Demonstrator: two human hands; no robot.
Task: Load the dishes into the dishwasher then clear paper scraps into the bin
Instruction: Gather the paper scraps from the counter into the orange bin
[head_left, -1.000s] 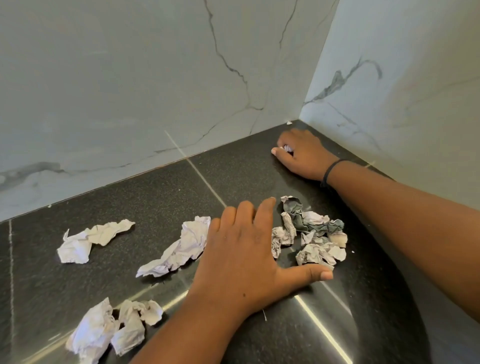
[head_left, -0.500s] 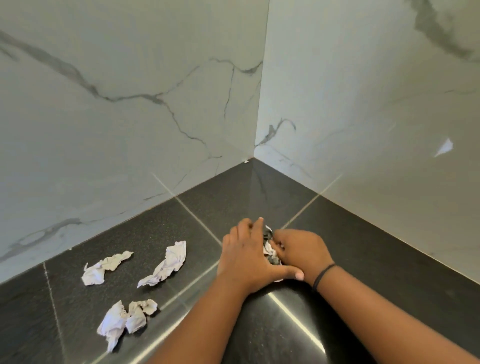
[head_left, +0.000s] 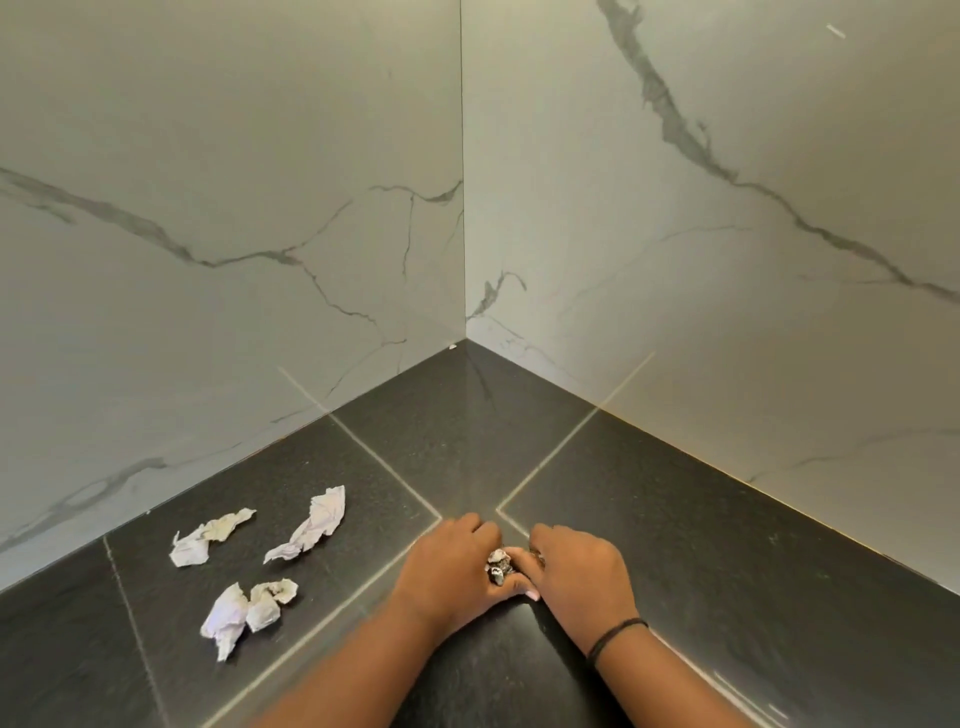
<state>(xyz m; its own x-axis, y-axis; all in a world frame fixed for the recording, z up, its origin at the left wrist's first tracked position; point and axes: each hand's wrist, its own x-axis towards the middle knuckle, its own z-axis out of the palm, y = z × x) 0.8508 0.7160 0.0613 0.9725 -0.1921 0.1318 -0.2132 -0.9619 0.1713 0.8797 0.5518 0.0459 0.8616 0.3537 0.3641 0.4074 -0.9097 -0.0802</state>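
Observation:
My left hand and my right hand meet on the dark stone counter, cupped around a small bunch of crumpled paper scraps that shows between them. Fingers of both hands curl round the bunch. Three more crumpled white scraps lie to the left: one near the wall, one long piece, and a pair of wads nearer me. No dishes, dishwasher or bin are in view.
White marble-veined walls meet in a corner behind the counter. A tiny white fleck lies in that corner. Pale grout lines cross the dark counter.
My right hand came back from the far corner to the pile. Both hands closed in and gathered the grey-white scraps into a bunch between them. The view pulled back from the counter.

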